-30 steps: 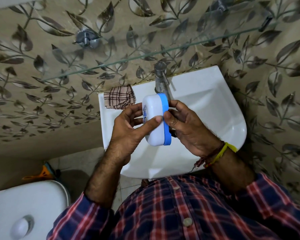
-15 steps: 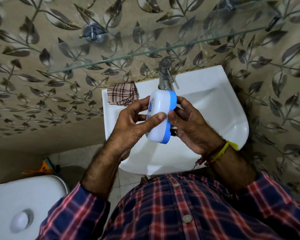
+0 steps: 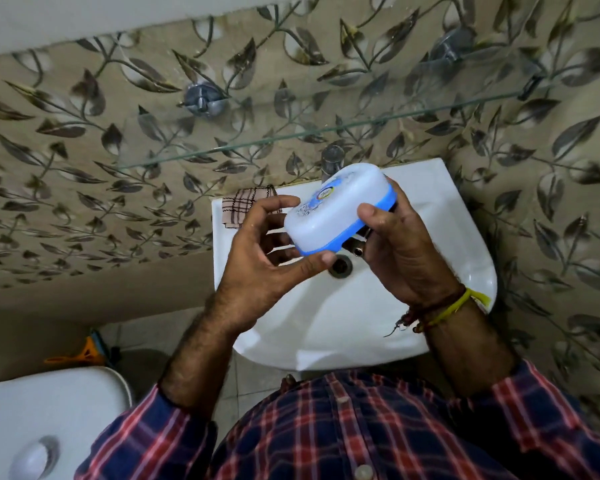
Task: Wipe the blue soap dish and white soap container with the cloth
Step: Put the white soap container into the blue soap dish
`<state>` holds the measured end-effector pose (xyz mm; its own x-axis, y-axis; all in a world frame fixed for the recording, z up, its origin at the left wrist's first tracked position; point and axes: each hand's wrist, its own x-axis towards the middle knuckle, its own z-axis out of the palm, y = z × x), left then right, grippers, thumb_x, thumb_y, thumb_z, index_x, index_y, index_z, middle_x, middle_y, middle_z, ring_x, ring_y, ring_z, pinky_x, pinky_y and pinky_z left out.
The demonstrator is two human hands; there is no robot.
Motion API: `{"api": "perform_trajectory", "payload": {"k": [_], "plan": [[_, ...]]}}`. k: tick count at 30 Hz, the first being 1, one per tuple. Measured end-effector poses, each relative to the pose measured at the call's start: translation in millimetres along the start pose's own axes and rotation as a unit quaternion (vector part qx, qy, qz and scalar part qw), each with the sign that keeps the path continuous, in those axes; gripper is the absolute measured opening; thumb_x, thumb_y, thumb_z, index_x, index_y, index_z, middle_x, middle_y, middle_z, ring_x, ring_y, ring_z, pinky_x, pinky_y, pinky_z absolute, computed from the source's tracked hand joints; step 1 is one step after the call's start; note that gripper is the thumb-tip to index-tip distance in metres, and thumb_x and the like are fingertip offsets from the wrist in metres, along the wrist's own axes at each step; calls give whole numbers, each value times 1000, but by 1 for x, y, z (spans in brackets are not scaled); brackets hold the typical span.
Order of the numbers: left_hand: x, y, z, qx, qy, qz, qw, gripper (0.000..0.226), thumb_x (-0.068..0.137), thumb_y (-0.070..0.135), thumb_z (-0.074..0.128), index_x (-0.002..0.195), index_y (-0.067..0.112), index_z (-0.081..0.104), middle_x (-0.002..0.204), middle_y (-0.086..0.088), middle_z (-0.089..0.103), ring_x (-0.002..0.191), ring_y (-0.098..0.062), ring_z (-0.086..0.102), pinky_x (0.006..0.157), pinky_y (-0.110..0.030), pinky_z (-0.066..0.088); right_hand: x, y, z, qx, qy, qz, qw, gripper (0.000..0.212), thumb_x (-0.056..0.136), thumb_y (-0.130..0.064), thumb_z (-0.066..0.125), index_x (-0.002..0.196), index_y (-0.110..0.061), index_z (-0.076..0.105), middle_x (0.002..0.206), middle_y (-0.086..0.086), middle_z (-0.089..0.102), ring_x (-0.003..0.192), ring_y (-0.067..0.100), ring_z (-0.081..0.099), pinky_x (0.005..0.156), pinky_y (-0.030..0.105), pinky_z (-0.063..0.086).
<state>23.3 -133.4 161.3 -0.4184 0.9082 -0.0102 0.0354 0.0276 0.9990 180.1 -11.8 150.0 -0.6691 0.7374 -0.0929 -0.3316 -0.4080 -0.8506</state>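
Standing over the basin (image 3: 361, 323), a person holds the soap box (image 3: 336, 209) tilted above its drain. Right hand (image 3: 402, 251) grips the box's right side; left hand (image 3: 257, 258), fingers loosely spread, thumb beneath its near corner. Cloth (image 3: 246, 204) lies on the basin's rear-left rim.

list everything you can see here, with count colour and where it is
soap case: 1, white lid on blue base, held over the sink
cloth: 1, beige with dark checks, back left corner of the sink rim
sink: 1, white, against the tiled wall
tap: 1, chrome, behind the soap case
drain: 1, metal, in the basin
glass shelf: 1, clear, on the wall above the sink
toilet tank: 1, white, lower left
left hand: 1, thumb under the case's near end
right hand: 1, grips the case; yellow and red threads at the wrist
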Motion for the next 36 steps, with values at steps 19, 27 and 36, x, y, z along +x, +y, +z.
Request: {"api": "perform_trajectory", "payload": {"k": [19,27,36], "plan": [[142,74,-41,252,49,180,950,82,62,-5,92,135,0,56,128,-17,65,114,-33,65,97,-45,55,114,-93,8,-493,58,-245,833,58,75,-24,87,122,-6,59,121,10,67,112,23,61,102,38,49],[167,65,-29,241,20,124,962,80,68,-5,89,139,3,53,133,-11,61,115,-22,64,86,-16,57,132,-79,-5,-557,123,-220,792,61,71,-35,86,124,-15,62,115,5,73,118,30,60,100,51,49],[167,53,-23,232,40,116,965,80,73,-8,85,143,6,49,138,-16,58,122,-27,63,99,-36,57,133,-75,-16,-594,132,-234,758,57,75,-31,82,127,-20,60,117,0,72,122,29,50,106,53,37]]}}
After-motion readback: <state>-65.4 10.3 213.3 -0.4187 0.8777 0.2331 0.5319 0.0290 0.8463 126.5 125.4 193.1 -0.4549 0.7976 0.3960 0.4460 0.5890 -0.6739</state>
